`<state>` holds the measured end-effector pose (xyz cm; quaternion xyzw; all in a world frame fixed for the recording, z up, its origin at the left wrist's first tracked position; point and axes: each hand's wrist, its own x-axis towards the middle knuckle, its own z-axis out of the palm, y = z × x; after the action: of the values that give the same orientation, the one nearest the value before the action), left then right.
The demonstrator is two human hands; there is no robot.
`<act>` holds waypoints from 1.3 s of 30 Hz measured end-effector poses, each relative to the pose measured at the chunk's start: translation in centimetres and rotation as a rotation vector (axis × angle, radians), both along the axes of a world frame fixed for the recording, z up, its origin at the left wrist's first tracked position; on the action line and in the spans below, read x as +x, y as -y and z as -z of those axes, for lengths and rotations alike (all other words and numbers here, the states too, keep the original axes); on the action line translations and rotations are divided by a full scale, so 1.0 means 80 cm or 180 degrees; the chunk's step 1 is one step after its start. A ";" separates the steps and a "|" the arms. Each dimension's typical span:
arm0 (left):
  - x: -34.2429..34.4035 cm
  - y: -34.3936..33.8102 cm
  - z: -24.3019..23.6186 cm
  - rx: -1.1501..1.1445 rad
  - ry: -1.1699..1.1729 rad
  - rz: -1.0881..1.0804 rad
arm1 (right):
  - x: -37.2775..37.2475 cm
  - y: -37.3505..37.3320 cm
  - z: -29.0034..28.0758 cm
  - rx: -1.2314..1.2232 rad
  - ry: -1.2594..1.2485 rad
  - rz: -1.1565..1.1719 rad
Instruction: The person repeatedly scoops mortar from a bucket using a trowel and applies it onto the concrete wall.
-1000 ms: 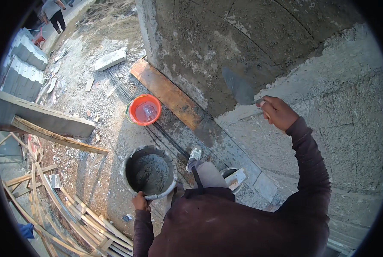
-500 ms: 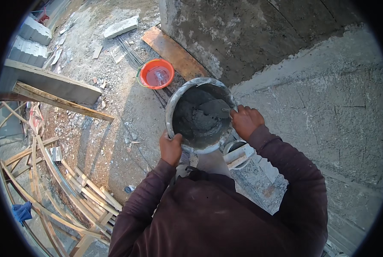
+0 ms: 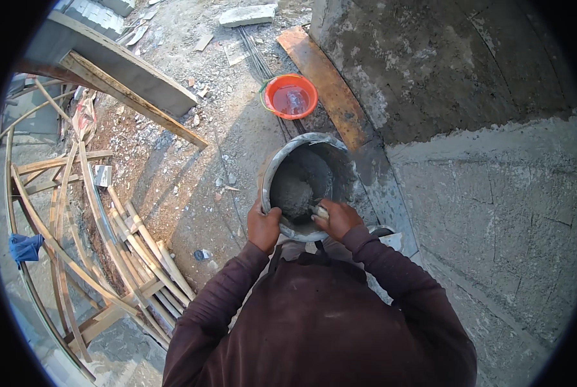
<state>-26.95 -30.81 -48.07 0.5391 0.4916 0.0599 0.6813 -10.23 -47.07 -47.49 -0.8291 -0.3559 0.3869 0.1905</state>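
Clasping a bucket rim (image 3: 266, 173) in the left hand (image 3: 263, 228), a trowel handle (image 3: 319, 211) in the right hand (image 3: 339, 219); seemingly partway, with mortar (image 3: 293, 195) left, far-right wall (image 3: 430, 71) partly coated.

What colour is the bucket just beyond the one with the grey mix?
Bright orange-red; the bucket shows best in the head view, the only one.

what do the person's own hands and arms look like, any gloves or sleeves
Both arms wear long, dark maroon-brown sleeves, creased along the forearms and reaching the wrists. The left hand and right hand are bare, with no gloves.
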 end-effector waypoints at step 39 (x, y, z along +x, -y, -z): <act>0.027 0.047 -0.016 -0.0621 0.0261 -0.0273 | 0.103 0.085 -0.066 -0.0514 0.1766 -0.0095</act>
<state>-24.75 -34.58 -46.83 0.4458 0.4894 0.0628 0.7469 -1.96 -53.89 -42.23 -0.9104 -0.3746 0.1752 0.0136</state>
